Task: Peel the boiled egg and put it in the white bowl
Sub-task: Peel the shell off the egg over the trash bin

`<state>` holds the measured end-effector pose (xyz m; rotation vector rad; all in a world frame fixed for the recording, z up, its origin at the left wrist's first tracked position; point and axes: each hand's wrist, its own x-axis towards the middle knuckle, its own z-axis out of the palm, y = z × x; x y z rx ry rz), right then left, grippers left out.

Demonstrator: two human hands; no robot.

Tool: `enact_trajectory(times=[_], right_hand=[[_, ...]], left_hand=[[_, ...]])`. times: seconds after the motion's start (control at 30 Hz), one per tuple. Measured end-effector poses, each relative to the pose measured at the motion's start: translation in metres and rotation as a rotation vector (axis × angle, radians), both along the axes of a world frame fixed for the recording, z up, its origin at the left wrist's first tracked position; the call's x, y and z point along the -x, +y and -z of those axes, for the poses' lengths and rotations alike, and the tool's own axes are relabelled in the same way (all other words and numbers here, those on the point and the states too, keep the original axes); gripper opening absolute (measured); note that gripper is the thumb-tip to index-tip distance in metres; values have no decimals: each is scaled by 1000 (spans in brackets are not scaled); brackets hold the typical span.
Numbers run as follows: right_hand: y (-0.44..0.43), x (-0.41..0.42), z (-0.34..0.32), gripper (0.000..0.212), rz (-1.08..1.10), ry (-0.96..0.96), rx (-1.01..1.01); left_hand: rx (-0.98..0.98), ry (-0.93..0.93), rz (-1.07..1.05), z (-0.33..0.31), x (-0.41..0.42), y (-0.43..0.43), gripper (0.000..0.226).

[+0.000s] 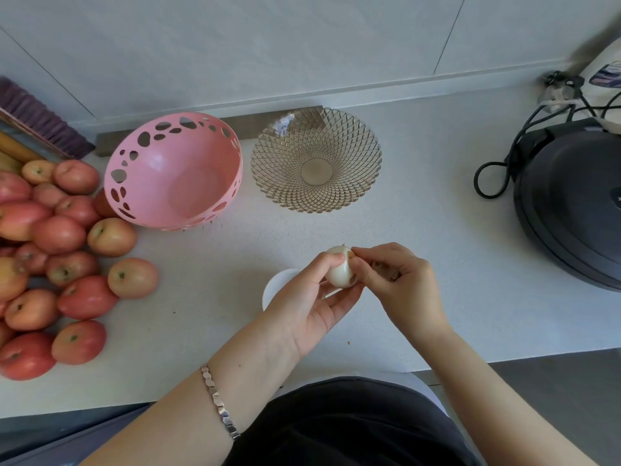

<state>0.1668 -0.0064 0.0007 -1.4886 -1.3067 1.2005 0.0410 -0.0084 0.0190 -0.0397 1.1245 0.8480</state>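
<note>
My left hand (304,297) holds the boiled egg (340,269) between thumb and fingers, above the counter. The egg is pale and mostly bare, with small bits of brown shell left near its top and lower right. My right hand (400,280) pinches at the egg's upper right side with thumb and forefinger; shell pieces seem tucked in its curled fingers. The white bowl (277,285) sits on the counter right under my left hand, mostly hidden by it.
A pink perforated basket (174,169) and a clear patterned glass bowl (316,159) stand at the back. Several red apples (60,260) are piled on the left. A dark round appliance (571,203) with cables sits at the right. The counter's front edge runs below my forearms.
</note>
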Motion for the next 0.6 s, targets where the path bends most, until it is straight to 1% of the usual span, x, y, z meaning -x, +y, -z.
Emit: enact_trajectory(times=[0.1,0.17,0.27,0.33,0.4,0.5,0.53,0.6], right_hand=[[-1,0,6,15,-30,-58,-86],[-2,0,11,12,-36,-107,-155],[-2,0,13,11,8,-125,-223],[-1,1,10,19,55,-36,-131],[1,2,6,23,137,142,47],[4,-2,3,20,274,402,266],[5,-5,3,19,286,453,301],[5,-10,0,19,251,479,313]], left_hand=[[29,6,-2,1,1,0,14],[50,-15,-3,1,2,0,20],[71,-52,8,1,3,-1,30],[62,-88,9,1,3,-1,33],[53,-125,7,2,5,-1,34],[55,-178,0,0,6,-1,30],[54,-191,-2,-1,6,-1,28],[40,-208,-12,-2,7,0,29]])
